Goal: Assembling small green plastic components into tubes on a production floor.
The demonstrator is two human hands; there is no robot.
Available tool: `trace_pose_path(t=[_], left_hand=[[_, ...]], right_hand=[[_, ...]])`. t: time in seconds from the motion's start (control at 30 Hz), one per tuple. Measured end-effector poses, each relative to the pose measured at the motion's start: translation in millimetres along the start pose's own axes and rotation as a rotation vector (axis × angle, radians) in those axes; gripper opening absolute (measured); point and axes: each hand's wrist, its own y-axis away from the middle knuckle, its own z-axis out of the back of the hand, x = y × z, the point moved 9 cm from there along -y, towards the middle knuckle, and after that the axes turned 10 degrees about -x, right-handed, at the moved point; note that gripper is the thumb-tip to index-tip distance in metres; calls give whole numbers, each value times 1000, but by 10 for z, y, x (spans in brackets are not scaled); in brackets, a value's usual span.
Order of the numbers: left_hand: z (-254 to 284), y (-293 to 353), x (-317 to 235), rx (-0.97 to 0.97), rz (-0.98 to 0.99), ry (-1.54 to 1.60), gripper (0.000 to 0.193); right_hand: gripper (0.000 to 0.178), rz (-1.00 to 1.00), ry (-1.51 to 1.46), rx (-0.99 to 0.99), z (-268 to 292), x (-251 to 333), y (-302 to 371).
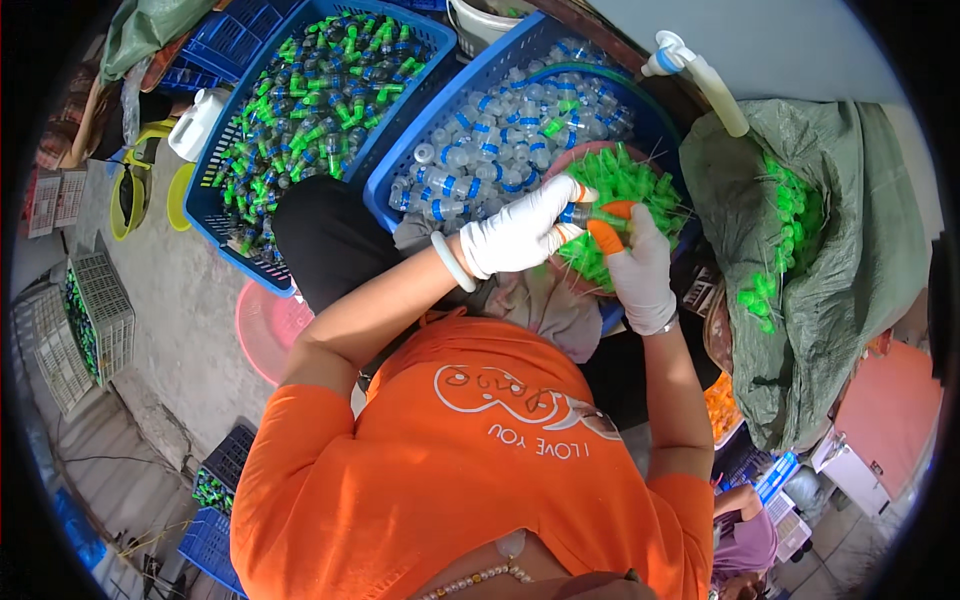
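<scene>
My left hand (520, 232), in a white glove with orange fingertips, is closed round a small bottle (577, 214) with a blue band. Its fingers hide much of the bottle. At the bottle's end, my right hand (642, 268), gloved the same way, pinches a green top between thumb and fingers. Just beyond both hands a pink basin (572, 160) is heaped with green tops (640, 185) that have thin clear tubes. It rests in a blue basket (378, 185) holding many clear small bottles (490, 135) with blue bands.
To the left, another blue basket (205, 185) holds dark bottles with green tops. A green sack (800, 330) with more green tops stands at right. A pink basin (268, 330) lies on the floor; a white jug (198, 125) stands beyond. Another person (752, 540) is at lower right.
</scene>
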Motion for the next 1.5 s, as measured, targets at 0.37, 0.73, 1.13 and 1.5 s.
trace_pose_path(t=[0.37,0.73,1.13,1.5], left_hand=[[-101,195,206,126,282,241,33],[-157,380,223,265,285,247,34],[1561,83,125,-411,-16,-1236,36],[727,-260,1061,-176,62,-1247,39]], right_hand=[[26,575,313,-142,-31,465,244],[21,441,464,-44,-136,268,396],[27,574,959,-280,-59,294,-264],[25,396,1194,-330,-137,8,-375]])
